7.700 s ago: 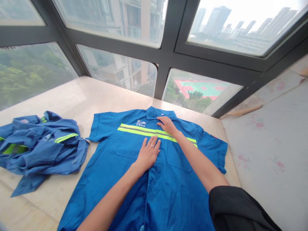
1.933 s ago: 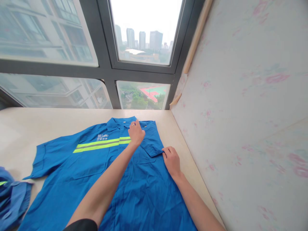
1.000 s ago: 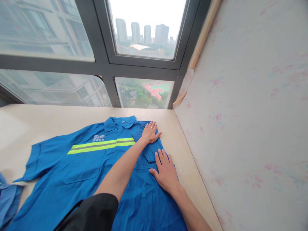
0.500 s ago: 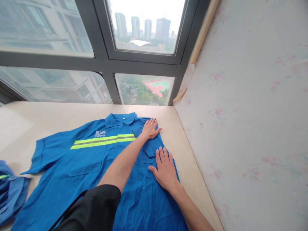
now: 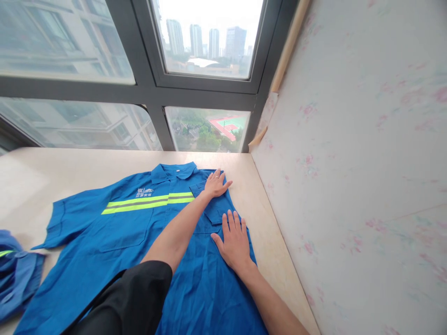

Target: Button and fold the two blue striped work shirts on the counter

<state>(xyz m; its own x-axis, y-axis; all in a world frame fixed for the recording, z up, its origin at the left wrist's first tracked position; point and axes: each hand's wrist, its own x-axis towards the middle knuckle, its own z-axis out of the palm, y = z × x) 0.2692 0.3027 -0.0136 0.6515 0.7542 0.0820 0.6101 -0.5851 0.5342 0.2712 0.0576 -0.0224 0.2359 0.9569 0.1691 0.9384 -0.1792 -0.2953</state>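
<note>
Spread front side up across the pale window ledge (image 5: 87, 170), a blue shirt (image 5: 129, 253), with its collar (image 5: 159, 175) toward the glass and its lower part beyond the bottom edge of the view. Across its chest, a yellow-green reflective band (image 5: 139, 204) with a grey line along the middle; above that, a white emblem (image 5: 144, 192) with lettering; below, a chest pocket (image 5: 129, 237). On the left of the view, a short sleeve (image 5: 75, 216) laid straight out to the side; on the right, a folded sleeve (image 5: 217, 207) turned inward over the chest, covering one end of the band. On that fold, near the shoulder, the left hand (image 5: 216, 185), flat and released, with fingers spread, thumb out toward the wall and a ring (image 5: 217, 177) on one finger. Nearer, on the side of the shirt just below, the right hand (image 5: 233, 239), also flat and unclenched, with fingers stretched out and thumb apart. Along the left arm, a black sleeve (image 5: 139, 298). At lower left, just beside the outstretched sleeve, a second blue garment (image 5: 21, 279), crumpled and only partly in view. Behind the ledge, a dark grey window frame (image 5: 150, 90); beyond the panes, tall buildings (image 5: 204, 41), trees and a red-and-green sports court (image 5: 230, 124). To the right, a pale wall (image 5: 349, 139) with faded pink flowers
</note>
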